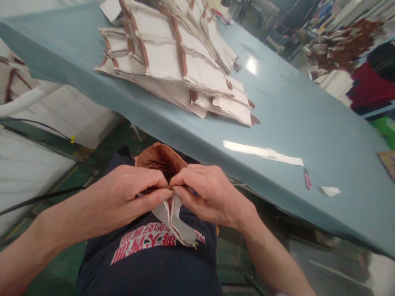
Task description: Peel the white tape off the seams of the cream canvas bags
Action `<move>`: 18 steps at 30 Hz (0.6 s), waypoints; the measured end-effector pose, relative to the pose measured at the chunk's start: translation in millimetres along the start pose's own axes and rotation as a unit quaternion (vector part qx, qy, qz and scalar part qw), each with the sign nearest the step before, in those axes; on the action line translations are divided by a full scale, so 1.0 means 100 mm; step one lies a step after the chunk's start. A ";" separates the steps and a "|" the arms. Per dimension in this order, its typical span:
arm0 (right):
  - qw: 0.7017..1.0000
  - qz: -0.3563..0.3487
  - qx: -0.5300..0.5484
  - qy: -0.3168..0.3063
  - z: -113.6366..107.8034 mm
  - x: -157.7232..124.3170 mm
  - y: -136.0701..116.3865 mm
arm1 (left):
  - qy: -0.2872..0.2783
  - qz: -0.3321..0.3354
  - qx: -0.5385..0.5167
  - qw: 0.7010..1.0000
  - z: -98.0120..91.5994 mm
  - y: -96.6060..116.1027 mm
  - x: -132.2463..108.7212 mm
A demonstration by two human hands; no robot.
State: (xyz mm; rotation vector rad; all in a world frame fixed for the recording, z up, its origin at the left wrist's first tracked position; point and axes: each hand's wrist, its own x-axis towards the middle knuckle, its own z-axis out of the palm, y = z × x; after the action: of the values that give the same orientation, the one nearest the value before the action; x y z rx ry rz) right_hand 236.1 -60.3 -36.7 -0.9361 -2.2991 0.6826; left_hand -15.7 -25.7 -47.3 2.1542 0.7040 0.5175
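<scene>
Both hands meet in front of my dark apron (154, 271), thumbs and fingers pinching one piece of cloth. My left hand (138, 189) is closed on the near side of a brown and white fabric piece (160, 156). My right hand (200, 193) is closed on the same piece, fingertips touching those of the left. The brown part gapes like a pouch beyond the hands, while a white folded strip hangs down toward the apron's red and white print. Exactly what lies between the fingertips is hidden.
A blue-covered table (277, 107) slants across the view. On it lie stacked white fabric pieces with brown trim (166, 53), a white strip (262, 153), a small pink-handled tool (307, 179) and a white scrap (330, 190). Brown cloth (348, 45) is heaped at far right.
</scene>
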 end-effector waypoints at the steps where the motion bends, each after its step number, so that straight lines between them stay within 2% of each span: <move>1: 1.000 0.004 0.002 -0.012 -0.03 0.00 0.00 | -0.006 0.000 0.006 1.000 -0.01 0.02 0.01; 3: 0.999 0.015 0.003 -0.036 -0.08 0.01 -0.01 | -0.014 0.006 0.025 1.000 0.00 0.06 0.04; 5: 0.998 0.037 0.009 -0.057 -0.12 0.02 0.01 | 0.003 0.023 0.058 0.998 0.03 0.10 0.07; 8: 0.993 0.071 0.070 -0.062 -0.15 0.04 0.06 | 0.067 0.052 0.102 0.991 0.12 0.14 0.11; 11: 0.976 0.107 0.183 -0.054 -0.11 0.05 0.13 | 0.110 0.056 0.070 0.990 0.23 0.13 0.12; 13: 0.944 0.145 0.291 -0.057 -0.03 0.06 0.16 | 0.109 0.033 -0.017 0.993 0.28 0.12 0.09; 14: 0.917 0.168 0.356 -0.056 0.04 0.07 0.16 | 0.106 0.014 -0.077 0.991 0.30 0.12 0.06; 16: 0.849 0.215 0.481 -0.041 0.20 0.07 0.14 | 0.103 -0.029 -0.202 0.974 0.33 0.13 -0.01; 18: 0.789 0.249 0.561 -0.020 0.36 0.07 0.10 | 0.096 -0.074 -0.299 0.946 0.37 0.13 -0.09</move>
State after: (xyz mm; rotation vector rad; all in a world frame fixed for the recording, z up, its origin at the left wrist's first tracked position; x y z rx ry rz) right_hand 212.8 -57.4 -66.2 -0.8514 -1.1804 1.9782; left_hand 2.0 -58.9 -60.6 1.4855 0.6973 0.7557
